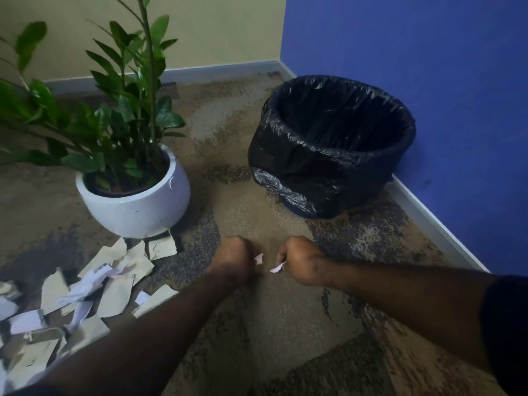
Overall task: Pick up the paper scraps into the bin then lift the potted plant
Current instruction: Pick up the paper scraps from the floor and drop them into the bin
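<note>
Both my hands are stretched out low over the carpet, fists curled. My left hand grips a small white paper scrap that pokes out to the right. My right hand holds another white scrap sticking out at its left side. Ahead and to the right stands the bin, lined with a black plastic bag, its mouth open. The potted plant, green leaves in a round white pot, stands at the left. Several torn paper scraps lie on the floor in front of the pot.
A blue wall with a white skirting board runs along the right, close behind the bin. A pale yellow wall closes the back. Mottled brown carpet lies between pot and bin.
</note>
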`<state>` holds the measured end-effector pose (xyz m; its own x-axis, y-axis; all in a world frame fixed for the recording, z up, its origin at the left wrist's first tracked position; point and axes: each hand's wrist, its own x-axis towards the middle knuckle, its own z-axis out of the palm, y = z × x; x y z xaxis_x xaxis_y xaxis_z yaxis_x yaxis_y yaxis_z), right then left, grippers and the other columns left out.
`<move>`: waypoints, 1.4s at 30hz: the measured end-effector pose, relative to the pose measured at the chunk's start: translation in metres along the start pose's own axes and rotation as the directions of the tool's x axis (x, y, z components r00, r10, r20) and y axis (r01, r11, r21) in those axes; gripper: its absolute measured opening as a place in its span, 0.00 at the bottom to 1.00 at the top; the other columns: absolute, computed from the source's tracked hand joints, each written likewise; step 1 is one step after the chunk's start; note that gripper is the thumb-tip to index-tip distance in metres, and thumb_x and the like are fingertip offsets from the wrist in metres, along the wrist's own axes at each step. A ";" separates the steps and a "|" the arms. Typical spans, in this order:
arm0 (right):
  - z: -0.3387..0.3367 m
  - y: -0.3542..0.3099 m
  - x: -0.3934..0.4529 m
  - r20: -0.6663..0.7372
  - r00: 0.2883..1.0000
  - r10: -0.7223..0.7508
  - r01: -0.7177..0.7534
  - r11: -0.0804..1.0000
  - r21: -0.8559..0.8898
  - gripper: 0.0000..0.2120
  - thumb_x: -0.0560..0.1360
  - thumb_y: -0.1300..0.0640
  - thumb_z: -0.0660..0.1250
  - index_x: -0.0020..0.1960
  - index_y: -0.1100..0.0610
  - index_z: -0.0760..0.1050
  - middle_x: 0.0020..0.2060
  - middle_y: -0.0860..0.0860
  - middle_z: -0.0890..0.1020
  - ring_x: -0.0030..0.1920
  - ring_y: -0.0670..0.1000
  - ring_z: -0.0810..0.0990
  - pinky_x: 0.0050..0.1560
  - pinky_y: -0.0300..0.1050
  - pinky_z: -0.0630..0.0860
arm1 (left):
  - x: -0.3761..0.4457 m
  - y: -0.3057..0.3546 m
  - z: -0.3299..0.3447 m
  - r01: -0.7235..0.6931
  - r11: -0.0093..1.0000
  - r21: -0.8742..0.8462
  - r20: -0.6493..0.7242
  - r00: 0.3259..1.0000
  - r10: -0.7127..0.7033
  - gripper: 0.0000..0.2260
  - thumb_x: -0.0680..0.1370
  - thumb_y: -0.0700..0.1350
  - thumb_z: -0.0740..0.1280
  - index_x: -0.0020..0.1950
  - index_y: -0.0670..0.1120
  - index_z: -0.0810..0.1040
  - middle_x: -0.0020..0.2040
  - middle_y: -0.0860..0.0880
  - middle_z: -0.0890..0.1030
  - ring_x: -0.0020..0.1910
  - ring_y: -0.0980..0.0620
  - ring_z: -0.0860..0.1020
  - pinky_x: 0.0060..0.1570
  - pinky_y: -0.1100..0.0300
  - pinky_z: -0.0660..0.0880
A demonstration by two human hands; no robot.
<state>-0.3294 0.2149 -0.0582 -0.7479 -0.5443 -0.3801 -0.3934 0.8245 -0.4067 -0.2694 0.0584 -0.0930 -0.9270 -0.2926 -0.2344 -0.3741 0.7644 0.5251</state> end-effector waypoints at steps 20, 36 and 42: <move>-0.110 -0.082 -0.030 -0.381 0.897 -0.224 0.319 0.925 0.207 0.06 0.69 0.67 0.72 0.41 0.57 0.83 0.34 0.48 0.82 0.35 0.45 0.79 0.39 0.42 0.78 | -0.027 0.017 -0.114 -0.090 0.808 -0.582 -0.291 0.951 -0.103 0.04 0.70 0.38 0.76 0.39 0.41 0.83 0.34 0.45 0.84 0.31 0.56 0.77 0.30 0.65 0.72; -0.213 -0.017 -0.007 -0.697 0.692 0.188 0.238 0.852 0.466 0.14 0.69 0.69 0.73 0.52 0.56 0.82 0.43 0.52 0.85 0.40 0.48 0.82 0.41 0.38 0.81 | -0.047 0.084 -0.160 -0.279 0.734 -0.620 -0.362 0.931 0.049 0.06 0.69 0.36 0.76 0.43 0.36 0.83 0.43 0.40 0.85 0.43 0.49 0.83 0.48 0.59 0.80; -0.213 0.010 -0.009 -0.673 0.702 0.234 0.180 0.856 0.485 0.20 0.71 0.71 0.69 0.60 0.56 0.79 0.46 0.51 0.81 0.37 0.40 0.75 0.27 0.19 0.67 | -0.046 0.115 -0.175 -0.287 0.717 -0.635 -0.344 0.936 0.070 0.03 0.70 0.39 0.75 0.41 0.45 0.83 0.41 0.47 0.86 0.41 0.56 0.84 0.43 0.61 0.81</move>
<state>-0.4403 0.2606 0.1183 -0.9767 -0.0850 0.1968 -0.2115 0.5328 -0.8194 -0.2747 0.0594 0.1210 -0.9033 -0.4176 0.0986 -0.0186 0.2677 0.9633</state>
